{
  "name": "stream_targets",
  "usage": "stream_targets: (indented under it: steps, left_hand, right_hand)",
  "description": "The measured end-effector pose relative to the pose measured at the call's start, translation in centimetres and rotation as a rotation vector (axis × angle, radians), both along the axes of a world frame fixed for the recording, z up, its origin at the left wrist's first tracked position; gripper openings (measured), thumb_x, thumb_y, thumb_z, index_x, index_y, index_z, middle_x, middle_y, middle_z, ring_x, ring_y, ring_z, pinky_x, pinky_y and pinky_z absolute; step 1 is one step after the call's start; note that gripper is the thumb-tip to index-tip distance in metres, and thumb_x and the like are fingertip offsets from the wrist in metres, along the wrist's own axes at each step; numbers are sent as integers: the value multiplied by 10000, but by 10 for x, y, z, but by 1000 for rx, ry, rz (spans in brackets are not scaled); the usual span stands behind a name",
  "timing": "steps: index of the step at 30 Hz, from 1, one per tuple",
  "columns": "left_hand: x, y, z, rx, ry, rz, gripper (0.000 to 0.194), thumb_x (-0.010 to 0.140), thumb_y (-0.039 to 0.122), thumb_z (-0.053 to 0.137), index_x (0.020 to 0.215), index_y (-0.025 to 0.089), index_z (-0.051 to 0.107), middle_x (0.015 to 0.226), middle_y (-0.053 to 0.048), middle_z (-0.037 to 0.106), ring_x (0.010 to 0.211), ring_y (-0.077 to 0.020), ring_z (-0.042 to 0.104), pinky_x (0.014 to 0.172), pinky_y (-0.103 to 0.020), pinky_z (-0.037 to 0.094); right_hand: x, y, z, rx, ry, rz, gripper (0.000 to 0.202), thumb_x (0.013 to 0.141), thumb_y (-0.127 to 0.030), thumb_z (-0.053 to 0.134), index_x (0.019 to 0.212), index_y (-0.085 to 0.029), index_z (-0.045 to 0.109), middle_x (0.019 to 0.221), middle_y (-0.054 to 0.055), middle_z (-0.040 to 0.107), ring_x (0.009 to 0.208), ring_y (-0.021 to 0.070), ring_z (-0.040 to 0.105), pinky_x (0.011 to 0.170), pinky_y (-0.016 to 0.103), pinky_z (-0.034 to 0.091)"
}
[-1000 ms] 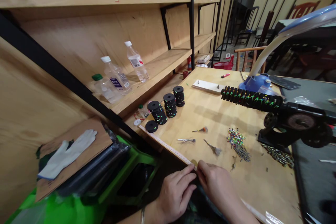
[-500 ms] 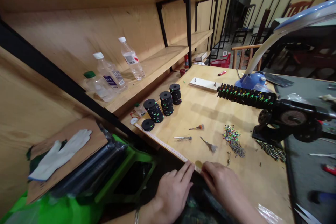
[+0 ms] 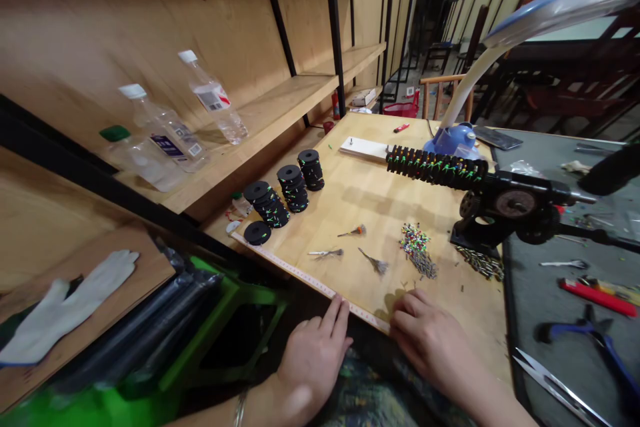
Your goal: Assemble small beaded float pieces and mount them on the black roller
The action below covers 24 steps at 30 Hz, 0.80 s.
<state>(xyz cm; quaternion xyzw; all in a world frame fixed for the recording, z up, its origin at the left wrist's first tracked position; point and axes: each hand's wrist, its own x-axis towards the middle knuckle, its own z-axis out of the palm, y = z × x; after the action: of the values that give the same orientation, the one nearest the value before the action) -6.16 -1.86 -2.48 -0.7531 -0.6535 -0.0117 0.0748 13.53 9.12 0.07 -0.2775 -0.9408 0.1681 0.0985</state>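
A pale measuring strip point(image 3: 303, 275) with printed marks runs along the near edge of the wooden table. My left hand point(image 3: 315, 353) lies with its fingers stretched out, the tips on this strip. To its right my right hand point(image 3: 425, 333) rests at the table edge where the visible strip ends, fingers curled together. Whatever is between those fingers is hidden. Beyond my hands lie three small bundles of fine wires, one of them an orange-tipped bundle point(image 3: 355, 231). A pile of coloured beads point(image 3: 414, 237) and grey metal pieces point(image 3: 424, 263) is farther right.
Several stacks of black foam discs point(image 3: 267, 203) stand along the left edge. A black winding device point(image 3: 505, 203) carries a rod of discs, near a blue lamp point(image 3: 453, 140). Scissors point(image 3: 555, 387) and blue-handled pliers point(image 3: 593, 333) lie right. Plastic bottles point(image 3: 215, 103) stand on the shelf.
My right hand has slid right along the table edge, widening the gap between my hands. My left hand keeps its place on the strip. The view has turned a little to the right.
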Motion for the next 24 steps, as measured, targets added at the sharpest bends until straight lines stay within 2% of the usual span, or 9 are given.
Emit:
stream_targets:
  steps: [5,10,15,20,24]
  left_hand:
    - [-1,0,0,29,22,-28,381,849,220,574,1193,73,648,1238,-152,641,584,-208,661,510,-319,521]
    - [2,0,4,32,33,0,379,821,197,622,1185,96,655,1240,-124,646,603,-191,670,532,-304,540]
    - [1,1,6,21,39,-23,382,839,230,617,1193,90,650,1237,-134,643,615,-192,676,539,-299,551]
    - [1,1,7,-19,29,-13,380,853,227,600,1208,98,640,1255,-142,625,635,-201,684,556,-304,562]
    - [0,3,14,-74,-27,9,389,849,226,601,1213,95,632,1255,-148,629,668,-225,696,588,-336,578]
  right_hand:
    - [5,1,3,47,-3,11,234,885,-129,504,679,-206,587,763,54,617,778,207,558,670,303,435]
    - [12,4,-1,34,-31,26,202,882,-128,527,700,-191,589,783,59,630,837,221,558,706,321,453]
    - [9,2,-3,65,-36,17,186,850,-108,548,684,-188,573,770,54,630,789,217,550,675,327,440]
    - [7,2,-4,71,-39,8,190,832,-91,552,670,-190,560,747,46,624,773,214,544,667,325,425]
    - [9,4,-5,66,-38,20,191,828,-88,538,673,-199,548,728,43,626,768,218,547,672,326,419]
